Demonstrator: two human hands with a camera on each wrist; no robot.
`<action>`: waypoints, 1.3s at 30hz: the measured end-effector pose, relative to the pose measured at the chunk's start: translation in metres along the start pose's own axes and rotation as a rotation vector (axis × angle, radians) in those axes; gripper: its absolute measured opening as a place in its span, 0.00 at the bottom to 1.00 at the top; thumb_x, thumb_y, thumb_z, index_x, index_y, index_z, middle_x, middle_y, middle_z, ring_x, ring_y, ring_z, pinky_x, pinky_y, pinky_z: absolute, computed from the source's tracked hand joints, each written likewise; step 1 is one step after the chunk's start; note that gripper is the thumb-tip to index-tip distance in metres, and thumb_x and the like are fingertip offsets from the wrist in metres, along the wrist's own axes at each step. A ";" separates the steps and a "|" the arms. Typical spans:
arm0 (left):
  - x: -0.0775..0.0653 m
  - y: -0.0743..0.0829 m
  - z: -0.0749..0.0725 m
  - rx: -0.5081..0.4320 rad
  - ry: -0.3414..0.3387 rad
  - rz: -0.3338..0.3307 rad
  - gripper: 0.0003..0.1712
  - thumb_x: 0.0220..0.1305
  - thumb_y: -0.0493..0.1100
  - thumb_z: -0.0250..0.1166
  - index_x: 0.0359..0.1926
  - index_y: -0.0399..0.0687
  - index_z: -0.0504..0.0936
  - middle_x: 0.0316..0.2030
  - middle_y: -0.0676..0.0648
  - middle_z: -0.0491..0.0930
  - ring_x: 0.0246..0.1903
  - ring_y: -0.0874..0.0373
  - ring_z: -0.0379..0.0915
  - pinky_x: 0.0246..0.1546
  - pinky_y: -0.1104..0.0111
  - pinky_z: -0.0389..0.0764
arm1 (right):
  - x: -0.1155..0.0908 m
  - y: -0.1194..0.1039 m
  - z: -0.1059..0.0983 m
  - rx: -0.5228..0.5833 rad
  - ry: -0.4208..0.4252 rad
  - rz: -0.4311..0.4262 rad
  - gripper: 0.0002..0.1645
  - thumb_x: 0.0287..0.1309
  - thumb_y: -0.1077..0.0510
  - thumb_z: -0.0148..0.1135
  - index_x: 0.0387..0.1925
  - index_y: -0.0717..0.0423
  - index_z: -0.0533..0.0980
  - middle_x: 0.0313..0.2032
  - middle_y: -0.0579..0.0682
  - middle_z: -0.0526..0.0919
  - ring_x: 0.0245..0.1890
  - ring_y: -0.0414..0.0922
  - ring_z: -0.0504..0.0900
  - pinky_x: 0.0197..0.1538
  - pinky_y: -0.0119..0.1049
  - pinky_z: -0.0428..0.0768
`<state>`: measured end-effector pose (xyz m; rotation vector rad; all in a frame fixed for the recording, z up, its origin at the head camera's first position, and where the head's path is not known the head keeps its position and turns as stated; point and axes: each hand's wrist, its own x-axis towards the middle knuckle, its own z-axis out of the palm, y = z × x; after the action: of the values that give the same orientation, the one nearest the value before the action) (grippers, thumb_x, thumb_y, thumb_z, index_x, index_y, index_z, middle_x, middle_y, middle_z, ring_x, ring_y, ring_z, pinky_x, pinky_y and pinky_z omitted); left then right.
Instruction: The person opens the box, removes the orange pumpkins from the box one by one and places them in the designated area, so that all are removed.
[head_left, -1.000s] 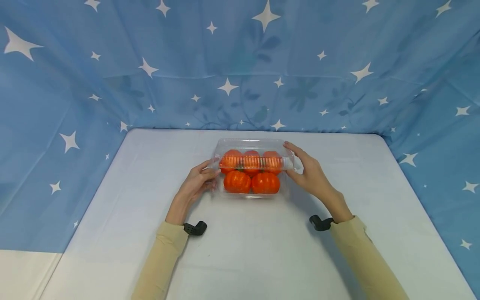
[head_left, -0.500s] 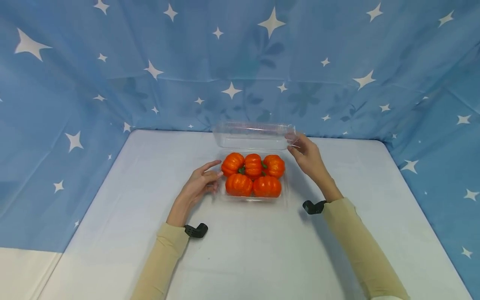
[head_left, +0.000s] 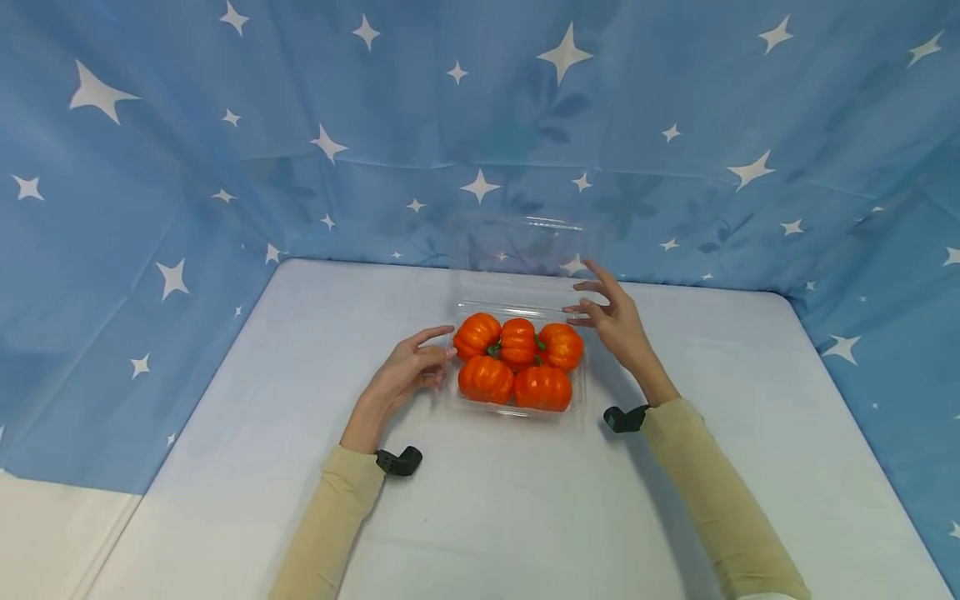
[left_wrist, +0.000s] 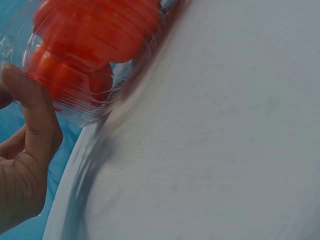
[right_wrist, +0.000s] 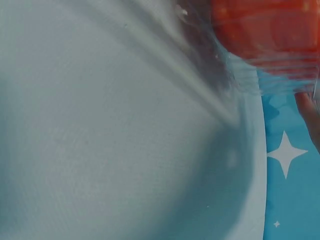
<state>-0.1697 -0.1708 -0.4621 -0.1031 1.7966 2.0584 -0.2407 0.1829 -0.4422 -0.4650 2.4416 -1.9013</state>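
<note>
A clear plastic clamshell box (head_left: 504,408) stands in the head view with its clear lid (head_left: 517,223) raised and tipped back. Inside lie several small, ribbed orange pumpkins (head_left: 543,388) with green stems. My left hand (head_left: 405,367) holds the box's left edge between thumb and forefinger; in the left wrist view the thumb (left_wrist: 30,100) lies against the rim. My right hand (head_left: 615,321) is at the back right corner by the hinge, fingers spread and holding nothing. In the right wrist view only a finger (right_wrist: 309,117) shows, beside the box wall and a blurred pumpkin (right_wrist: 272,35).
The box stands toward the back of a white-covered table (head_left: 480,508). A blue curtain (head_left: 360,75) with white stars hangs behind and at both sides. A black wrist camera (head_left: 399,461) sits on the left wrist, and another (head_left: 625,419) on the right.
The lid has swung up and back from over the pumpkins. My right hand has let go of it and spread its fingers. The left hand has stayed at the box's left side.
</note>
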 end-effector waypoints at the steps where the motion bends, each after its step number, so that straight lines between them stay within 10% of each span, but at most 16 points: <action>1: 0.000 0.000 0.000 -0.009 0.008 -0.003 0.29 0.72 0.40 0.63 0.71 0.49 0.71 0.25 0.49 0.76 0.21 0.58 0.70 0.23 0.71 0.77 | 0.000 0.000 0.000 0.001 -0.010 0.001 0.40 0.76 0.67 0.51 0.81 0.40 0.54 0.64 0.68 0.71 0.52 0.67 0.85 0.49 0.43 0.87; 18: -0.002 0.005 -0.014 0.004 0.029 -0.003 0.23 0.76 0.38 0.58 0.67 0.38 0.71 0.26 0.49 0.77 0.21 0.58 0.69 0.22 0.71 0.77 | -0.017 -0.001 0.006 0.058 -0.168 0.104 0.42 0.76 0.64 0.53 0.82 0.37 0.51 0.63 0.72 0.71 0.48 0.55 0.89 0.52 0.52 0.85; 28: -0.003 0.004 -0.015 0.049 0.040 -0.019 0.22 0.74 0.38 0.60 0.65 0.39 0.73 0.26 0.49 0.77 0.21 0.59 0.70 0.23 0.72 0.77 | -0.018 0.002 0.007 0.032 -0.121 0.158 0.40 0.75 0.60 0.58 0.81 0.46 0.54 0.60 0.72 0.75 0.40 0.37 0.88 0.49 0.34 0.87; 39: -0.006 0.006 -0.015 0.072 0.002 -0.010 0.24 0.75 0.38 0.60 0.67 0.37 0.70 0.23 0.50 0.76 0.20 0.59 0.71 0.24 0.71 0.78 | -0.018 0.010 0.010 -0.033 -0.091 0.233 0.37 0.75 0.54 0.56 0.79 0.53 0.58 0.57 0.67 0.81 0.51 0.58 0.87 0.57 0.41 0.84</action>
<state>-0.1699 -0.1877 -0.4574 -0.0926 1.8654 1.9848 -0.2240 0.1797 -0.4578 -0.2485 2.3546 -1.7129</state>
